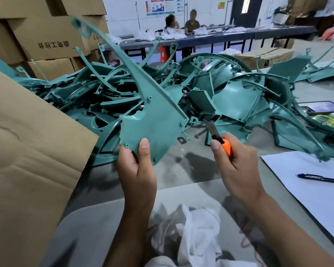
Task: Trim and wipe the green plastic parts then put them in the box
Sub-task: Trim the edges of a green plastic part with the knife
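Note:
My left hand (137,166) holds a green plastic part (154,116) upright by its lower edge, thumb on the front face; its long thin arm curves up to the left. My right hand (237,166) grips an orange-handled knife (219,138) with the blade pointing up-left, its tip just right of the part's lower right corner and apart from it. A large pile of green parts (229,97) covers the table behind. A brown cardboard box flap (31,151) stands at the left. A white cloth (193,236) lies crumpled at the table's near edge.
A white sheet (308,182) with a dark pen (320,178) lies at the right; a phone (320,107) sits beyond it. Stacked cartons (52,39) fill the back left. Two people sit at a far table (210,40).

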{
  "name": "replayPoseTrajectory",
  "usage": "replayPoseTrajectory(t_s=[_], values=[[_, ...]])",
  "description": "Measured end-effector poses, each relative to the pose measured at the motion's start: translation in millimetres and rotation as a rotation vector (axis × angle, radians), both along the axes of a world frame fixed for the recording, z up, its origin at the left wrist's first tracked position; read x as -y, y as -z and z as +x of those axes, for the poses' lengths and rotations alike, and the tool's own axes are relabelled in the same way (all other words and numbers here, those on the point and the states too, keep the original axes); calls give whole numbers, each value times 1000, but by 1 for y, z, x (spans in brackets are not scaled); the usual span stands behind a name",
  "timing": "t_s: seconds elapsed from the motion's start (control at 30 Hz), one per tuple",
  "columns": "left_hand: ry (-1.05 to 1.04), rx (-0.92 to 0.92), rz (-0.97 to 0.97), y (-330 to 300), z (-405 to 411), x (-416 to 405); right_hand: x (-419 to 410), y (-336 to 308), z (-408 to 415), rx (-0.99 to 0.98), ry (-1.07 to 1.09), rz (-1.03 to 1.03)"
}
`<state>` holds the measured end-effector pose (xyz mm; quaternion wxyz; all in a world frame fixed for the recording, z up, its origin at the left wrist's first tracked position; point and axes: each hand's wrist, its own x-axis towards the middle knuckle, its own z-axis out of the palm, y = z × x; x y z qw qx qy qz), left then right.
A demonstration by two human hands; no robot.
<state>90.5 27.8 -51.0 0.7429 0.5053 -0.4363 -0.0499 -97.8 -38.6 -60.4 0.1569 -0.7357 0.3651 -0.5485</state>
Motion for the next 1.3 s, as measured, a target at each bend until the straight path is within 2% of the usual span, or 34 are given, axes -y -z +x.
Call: replayPoseTrajectory(t_s=[0.3,0.43,0.67,0.87,0.97,1.13,1.3], values=[[-267,176,10,7,10,4,0,1,3,-103,-28,23],[-259,206,61,6,10,4,-4,-1,3,-103,-62,29],[-125,77,-31,-12,-2,0,-12,-4,8,-192,-260,-21],[-28,-131,24,-17,-9,4,-24,0,21,-226,-401,14],[97,-256,56,-11,-17,5,-27,0,25,-275,-401,-15],[187,-341,74,-9,-25,8,-25,0,22,-272,-379,37],[194,-375,126,-8,-23,11,-24,-2,19,-129,-266,-14]])
